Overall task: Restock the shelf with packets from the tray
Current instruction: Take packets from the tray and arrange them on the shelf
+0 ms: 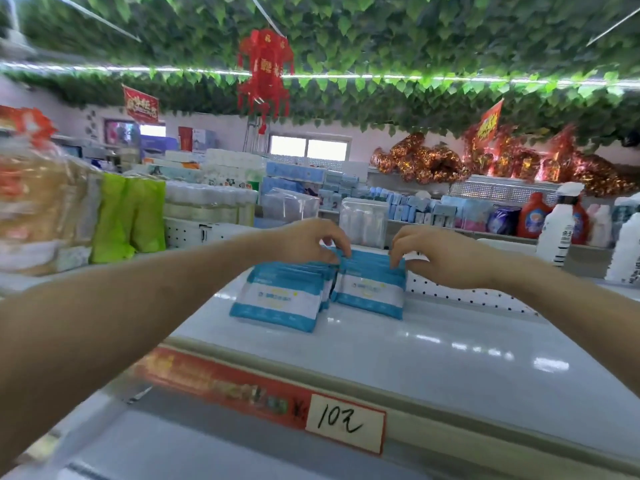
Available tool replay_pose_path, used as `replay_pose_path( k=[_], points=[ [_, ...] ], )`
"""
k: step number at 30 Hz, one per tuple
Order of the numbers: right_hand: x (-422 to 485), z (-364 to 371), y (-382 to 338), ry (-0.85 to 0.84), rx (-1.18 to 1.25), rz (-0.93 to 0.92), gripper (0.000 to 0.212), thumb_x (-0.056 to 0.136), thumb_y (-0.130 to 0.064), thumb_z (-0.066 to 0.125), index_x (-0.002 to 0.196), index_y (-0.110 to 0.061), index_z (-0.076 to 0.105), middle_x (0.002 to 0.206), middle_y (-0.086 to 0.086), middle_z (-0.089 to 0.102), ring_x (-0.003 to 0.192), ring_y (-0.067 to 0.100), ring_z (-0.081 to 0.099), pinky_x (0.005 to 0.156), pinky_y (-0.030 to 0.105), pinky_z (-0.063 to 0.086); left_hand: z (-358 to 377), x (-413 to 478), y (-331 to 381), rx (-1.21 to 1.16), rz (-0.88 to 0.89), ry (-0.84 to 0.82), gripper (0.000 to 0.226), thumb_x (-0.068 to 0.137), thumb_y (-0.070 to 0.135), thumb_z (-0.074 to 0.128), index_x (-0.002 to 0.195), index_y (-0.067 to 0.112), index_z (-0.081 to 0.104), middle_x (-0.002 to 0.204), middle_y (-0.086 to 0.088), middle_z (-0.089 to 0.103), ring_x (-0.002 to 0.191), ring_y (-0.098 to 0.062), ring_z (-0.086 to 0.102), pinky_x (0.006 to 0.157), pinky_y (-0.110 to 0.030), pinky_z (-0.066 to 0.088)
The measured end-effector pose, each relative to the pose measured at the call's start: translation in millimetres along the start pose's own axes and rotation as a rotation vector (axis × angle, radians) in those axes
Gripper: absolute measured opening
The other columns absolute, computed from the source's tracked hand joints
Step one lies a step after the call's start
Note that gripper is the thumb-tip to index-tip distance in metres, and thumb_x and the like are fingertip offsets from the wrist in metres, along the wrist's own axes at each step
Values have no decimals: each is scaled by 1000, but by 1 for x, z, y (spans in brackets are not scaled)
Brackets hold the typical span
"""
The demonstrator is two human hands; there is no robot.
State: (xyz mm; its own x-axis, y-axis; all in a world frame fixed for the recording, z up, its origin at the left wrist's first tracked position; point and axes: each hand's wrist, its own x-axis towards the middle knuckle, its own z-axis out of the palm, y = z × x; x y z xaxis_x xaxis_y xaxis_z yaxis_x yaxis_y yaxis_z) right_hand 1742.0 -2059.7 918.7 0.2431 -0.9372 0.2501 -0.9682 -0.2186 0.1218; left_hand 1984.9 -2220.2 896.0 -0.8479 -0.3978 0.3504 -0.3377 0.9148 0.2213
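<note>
The packets stand on edge in two rows right under the fingertips, faces toward the person and long axes running left to right: the left hand pinches the top edges of the left row and the right hand grips those of the right row with curled fingers, each equally near its own row. They rest on the white shelf, which runs from below the fingers toward the person as far as a price tag. Green packs stand well left of the left hand and bottles well right of the right hand; no tray shows, so squaring the rows looks like the step in hand
</note>
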Motion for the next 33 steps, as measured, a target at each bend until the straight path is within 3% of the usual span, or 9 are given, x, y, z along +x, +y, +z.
replay_pose_path(
  k=[5,10,14,17,20,24,27,33],
  points=[
    [57,6,-80,23,29,-231,23,101,-20,60,113,-38,66,122,-14,57,111,7,53,104,34,44,-49,-93,-19,-28,-177,77,17,102,24,64,115,25,75,112,15,72,101,6,64,85,-7,45],
    [117,19,-179,38,95,-462,29,99,-18,58,118,-38,66,119,-13,62,106,6,56,97,35,47,-83,-206,-49,1,-408,201,17,103,17,60,111,21,75,98,7,77,86,-6,69,84,-24,55],
    [153,32,-269,32,91,-643,32,98,-13,56,122,-31,67,115,-13,62,104,6,57,94,34,47,-102,-312,-54,3,-591,252,22,103,4,56,110,14,74,95,0,78,78,-13,72,71,-22,57],
    [173,45,-334,46,101,-765,30,97,-13,56,119,-28,68,113,-10,64,103,11,59,91,37,49,-112,-393,-46,11,-762,291,20,105,7,57,109,16,74,94,3,78,79,-13,73,68,-18,56],
    [188,71,-397,13,117,-878,30,93,-14,55,115,-29,69,108,-10,64,99,14,59,90,42,50,-112,-468,-38,83,-919,313,16,103,14,61,105,20,76,91,7,77,82,-12,73,75,-26,59],
    [189,124,-476,-94,131,-999,31,94,-20,51,117,-35,67,117,-11,66,104,13,61,91,43,53,-86,-561,-23,120,-1102,222,18,99,6,64,108,16,76,92,1,79,77,-10,73,72,-21,57],
    [174,173,-525,-196,141,-1064,31,95,-13,54,117,-27,70,118,-5,67,102,16,61,87,41,53,-49,-617,-6,131,-1229,78,19,97,12,69,106,28,72,94,9,78,79,-3,72,78,-23,56],
    [123,291,-596,-499,209,-1115,33,95,-8,53,120,-20,71,122,-1,66,106,17,60,84,31,46,52,-704,25,99,-1371,-93,21,97,18,64,115,21,75,107,6,75,96,-13,69,84,-22,49]
  ],
)
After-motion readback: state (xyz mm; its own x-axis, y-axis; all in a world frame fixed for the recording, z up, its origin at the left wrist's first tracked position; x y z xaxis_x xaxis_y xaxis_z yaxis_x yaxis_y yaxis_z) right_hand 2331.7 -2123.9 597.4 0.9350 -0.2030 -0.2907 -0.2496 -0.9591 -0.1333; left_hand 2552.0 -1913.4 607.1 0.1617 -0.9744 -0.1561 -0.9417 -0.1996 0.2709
